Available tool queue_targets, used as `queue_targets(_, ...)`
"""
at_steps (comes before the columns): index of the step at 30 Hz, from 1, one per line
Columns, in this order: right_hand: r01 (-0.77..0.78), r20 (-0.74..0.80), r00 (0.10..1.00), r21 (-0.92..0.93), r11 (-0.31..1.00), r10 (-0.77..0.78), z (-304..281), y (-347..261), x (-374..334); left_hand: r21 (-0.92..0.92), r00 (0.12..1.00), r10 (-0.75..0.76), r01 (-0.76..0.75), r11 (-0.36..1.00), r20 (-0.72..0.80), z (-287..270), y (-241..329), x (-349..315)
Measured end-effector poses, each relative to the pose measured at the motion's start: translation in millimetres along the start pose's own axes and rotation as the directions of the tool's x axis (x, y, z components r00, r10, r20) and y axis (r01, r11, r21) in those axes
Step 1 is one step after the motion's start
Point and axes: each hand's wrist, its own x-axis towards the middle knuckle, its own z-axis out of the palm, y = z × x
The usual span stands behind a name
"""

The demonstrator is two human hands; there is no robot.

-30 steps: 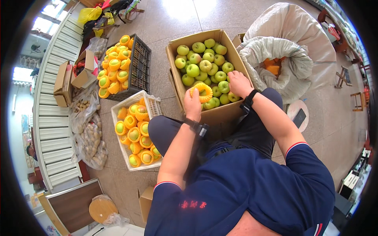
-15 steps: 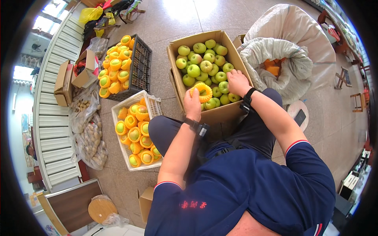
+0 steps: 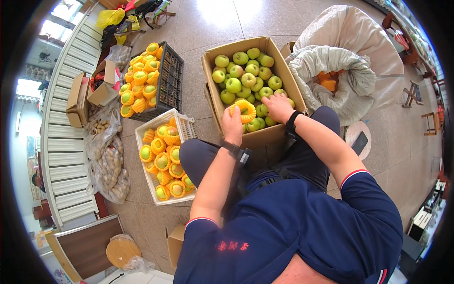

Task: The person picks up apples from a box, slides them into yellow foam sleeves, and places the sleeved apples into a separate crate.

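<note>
Pinching the yellow net (image 3: 250, 117) in its closed grip, the left hand (image 3: 231, 125) points away from the body, over the near left corner of the box (image 3: 265, 137). The right hand (image 3: 279, 108) reaches in, back up, fingers bent down onto green apples (image 3: 233, 85); whether its grip holds one, I cannot tell. Beyond stands a pale sack (image 3: 353, 90).

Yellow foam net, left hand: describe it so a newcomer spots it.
Find the cardboard box of green apples, top centre. Over its near left corner, the left hand holds the yellow foam net. It is the only one held; the nets in the white crate and black crate wrap fruit.
</note>
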Motion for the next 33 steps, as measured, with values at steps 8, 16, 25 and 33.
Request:
queue_targets(8, 0.023, 0.036, 0.999, 0.097, 0.995, -0.027, -14, -2, -5, 0.001, 1.000, 0.008, -0.008, 1.000, -0.010, 1, 1, -1)
queue_targets(16, -0.079, -0.065, 0.968, 0.837, 0.541, 0.242, -37, -12, -19, 0.078, 0.999, 0.044, -0.044, 0.996, -0.009, 4, 4, -2)
queue_targets(25, -0.040, 0.013, 0.994, 0.965, 0.258, 0.108, -47, -44, -29, 0.253, 0.988, 0.152, -0.154, 0.955, 0.027, -4, -16, 7)
queue_targets(33, -0.122, 0.105, 0.975, 0.990, 0.077, 0.197, -42, -48, -31, 0.254, 0.972, 0.212, -0.232, 0.939, 0.104, -4, -20, 2)
